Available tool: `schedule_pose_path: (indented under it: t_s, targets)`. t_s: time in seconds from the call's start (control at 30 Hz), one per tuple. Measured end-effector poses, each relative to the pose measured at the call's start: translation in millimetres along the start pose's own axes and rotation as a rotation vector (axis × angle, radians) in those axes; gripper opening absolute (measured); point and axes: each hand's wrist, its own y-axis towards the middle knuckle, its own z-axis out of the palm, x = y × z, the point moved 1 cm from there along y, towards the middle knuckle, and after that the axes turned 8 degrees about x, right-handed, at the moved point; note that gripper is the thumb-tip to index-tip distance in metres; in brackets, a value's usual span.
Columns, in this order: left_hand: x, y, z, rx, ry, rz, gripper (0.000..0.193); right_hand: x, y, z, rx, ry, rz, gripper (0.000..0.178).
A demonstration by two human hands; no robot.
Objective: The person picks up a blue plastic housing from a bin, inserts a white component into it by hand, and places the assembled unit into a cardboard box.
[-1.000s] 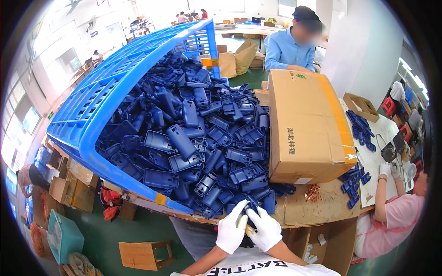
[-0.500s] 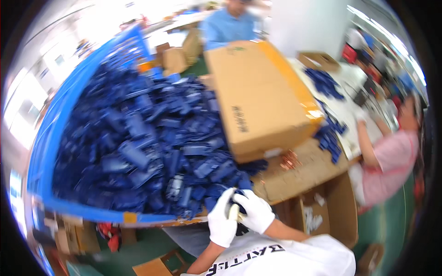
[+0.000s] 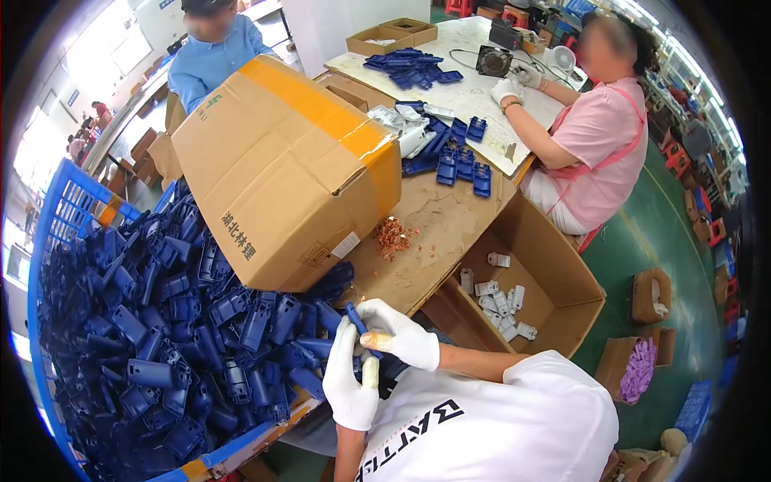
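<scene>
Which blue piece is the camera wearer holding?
The blue piece between left hand and right hand; those in the heap and on the table lie loose.

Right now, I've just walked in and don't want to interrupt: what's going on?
The person's white-gloved left hand and right hand together hold a blue plastic part. A heap of similar blue parts lies ahead and to the left, beside a taped cardboard box. An open carton at the right holds white parts. A co-worker in pink sits at the white table.
</scene>
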Motion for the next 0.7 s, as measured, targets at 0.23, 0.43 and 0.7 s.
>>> schedule_pose_path:
  t_s: [0.23,0.43,0.7]
  targets:
    - [-3,-7,5,0.029,0.202,0.043,0.06,7,-2,-5,0.057,0.079,0.107,0.045]
    - [-11,-8,19,0.052,0.271,0.043,0.065,9,-10,-16,0.056,0.093,0.099,0.052]
    - [-17,-3,30,0.061,0.387,0.048,0.062,13,-23,-17,0.043,0.038,0.044,0.056]
